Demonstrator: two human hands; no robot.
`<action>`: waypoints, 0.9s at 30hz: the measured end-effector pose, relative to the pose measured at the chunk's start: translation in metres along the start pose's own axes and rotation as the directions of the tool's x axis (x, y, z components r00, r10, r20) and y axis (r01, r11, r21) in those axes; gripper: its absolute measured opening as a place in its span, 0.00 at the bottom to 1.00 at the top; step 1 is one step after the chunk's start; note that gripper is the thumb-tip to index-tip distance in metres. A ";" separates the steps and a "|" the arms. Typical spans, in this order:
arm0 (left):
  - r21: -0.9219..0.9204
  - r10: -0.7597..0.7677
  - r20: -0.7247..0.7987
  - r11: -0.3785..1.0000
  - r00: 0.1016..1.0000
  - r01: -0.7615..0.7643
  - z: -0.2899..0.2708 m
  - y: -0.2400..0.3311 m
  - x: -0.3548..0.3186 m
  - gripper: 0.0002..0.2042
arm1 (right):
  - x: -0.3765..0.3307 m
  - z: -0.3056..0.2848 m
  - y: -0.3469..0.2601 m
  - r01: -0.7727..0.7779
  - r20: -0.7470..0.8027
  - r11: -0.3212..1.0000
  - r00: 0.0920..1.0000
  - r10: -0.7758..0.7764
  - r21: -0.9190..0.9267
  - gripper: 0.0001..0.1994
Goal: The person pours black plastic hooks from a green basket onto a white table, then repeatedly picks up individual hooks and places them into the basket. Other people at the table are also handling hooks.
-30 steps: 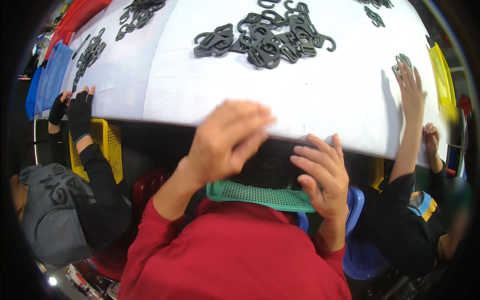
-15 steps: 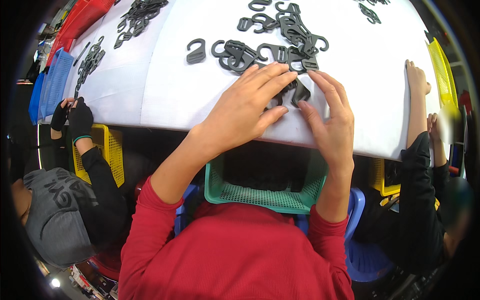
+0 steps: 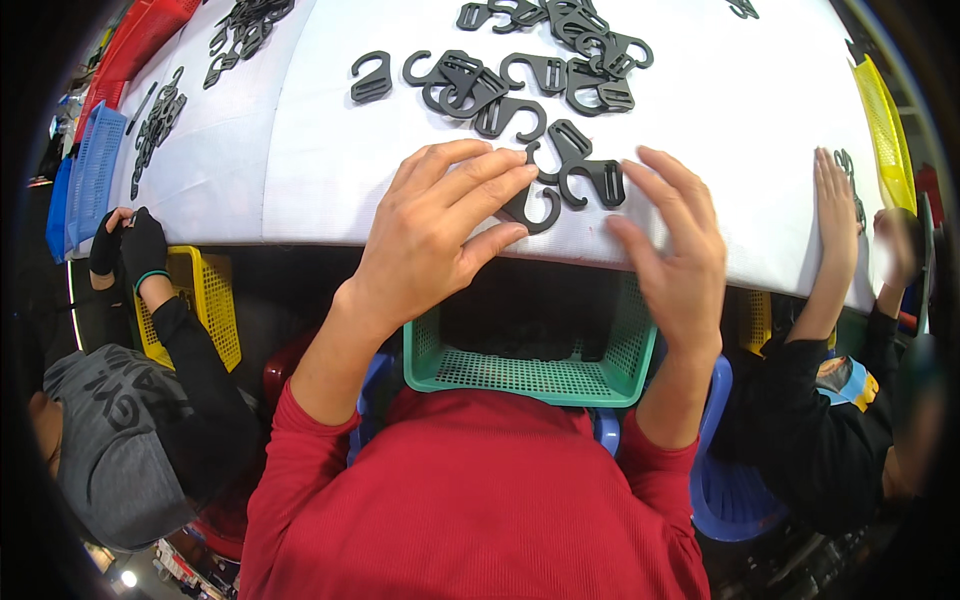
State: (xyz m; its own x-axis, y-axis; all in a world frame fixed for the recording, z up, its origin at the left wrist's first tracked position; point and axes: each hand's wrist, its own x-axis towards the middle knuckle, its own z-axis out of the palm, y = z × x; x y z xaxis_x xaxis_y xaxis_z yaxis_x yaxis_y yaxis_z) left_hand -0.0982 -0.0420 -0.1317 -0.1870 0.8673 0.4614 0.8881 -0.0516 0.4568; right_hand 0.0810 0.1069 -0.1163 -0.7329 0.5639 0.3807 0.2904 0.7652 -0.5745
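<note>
Black plastic hooks with slotted strap ends lie on the white table near my hands. My left hand (image 3: 440, 215) is open, palm down, its fingertips on or just over one hook (image 3: 541, 212) at the table's near side. That hook's slotted end is partly hidden by the fingers. My right hand (image 3: 675, 245) is open, thumb and fingers apart, holding nothing. Just left of its fingertips lies another hook (image 3: 608, 184), which touches or overlaps a further hook (image 3: 570, 140). Beyond my hands, a loose pile of hooks (image 3: 465, 85) spreads across the table.
Below the table edge, a green basket (image 3: 520, 385) sits at my lap. A gloved co-worker (image 3: 150, 245) works at the left beside a yellow basket (image 3: 215, 310); another co-worker's hand (image 3: 835, 205) rests on the table at right. Blue and red bins (image 3: 100, 165) line the far left.
My hands have moved apart, the left one leftward and the right one slightly rightward. The hooks between them, mostly covered before, now lie spread out. The right co-worker's hands have shifted.
</note>
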 end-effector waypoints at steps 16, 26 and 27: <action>-0.060 0.050 -0.018 0.997 0.999 -0.051 -0.007 -0.008 -0.002 0.21 | 0.014 -0.016 0.003 -0.032 -0.114 0.978 0.993 0.008 -0.204 0.10; 0.010 -0.148 -0.204 0.988 0.968 0.153 -0.012 -0.014 0.006 0.11 | 0.047 0.040 -0.021 0.206 0.002 0.973 0.978 -0.207 -0.107 0.11; 0.072 -0.118 -0.261 0.987 0.958 0.141 -0.014 -0.020 0.012 0.11 | 0.047 0.041 -0.021 0.217 0.020 0.965 0.976 -0.216 -0.151 0.12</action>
State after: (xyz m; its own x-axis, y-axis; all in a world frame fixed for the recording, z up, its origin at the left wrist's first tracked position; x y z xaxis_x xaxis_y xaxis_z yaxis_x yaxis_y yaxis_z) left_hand -0.1243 -0.0378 -0.1250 -0.3935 0.7075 0.5870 0.8808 0.1071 0.4613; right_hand 0.0155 0.1043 -0.1160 -0.7904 0.3789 0.4814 0.2140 0.9071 -0.3625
